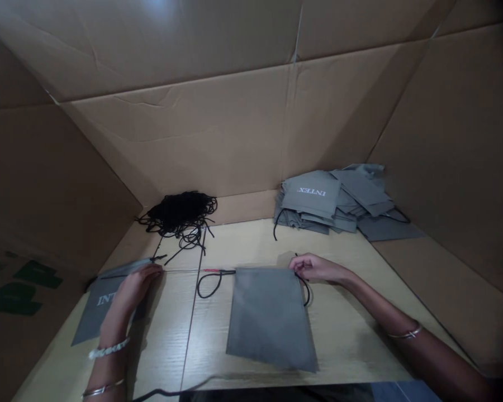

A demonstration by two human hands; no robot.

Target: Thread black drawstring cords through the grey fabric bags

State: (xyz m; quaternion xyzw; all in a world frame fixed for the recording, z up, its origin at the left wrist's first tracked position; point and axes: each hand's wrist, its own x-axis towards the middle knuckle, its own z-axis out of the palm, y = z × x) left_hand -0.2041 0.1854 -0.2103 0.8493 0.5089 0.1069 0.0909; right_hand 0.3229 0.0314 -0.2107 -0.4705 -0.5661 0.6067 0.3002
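Observation:
A grey fabric pouch lies flat on the wooden table in front of me. My right hand is closed at the pouch's top right corner, pinching the black drawstring there. My left hand is closed on the end of a thin metal threading rod with a red tip, which points at the pouch's top left corner. A loop of black cord hangs from the rod's tip. That hand rests over another grey pouch printed with white letters.
A tangle of black cords lies at the back left. A heap of grey pouches sits at the back right. Cardboard walls enclose the table on three sides. A cord lies along the near edge.

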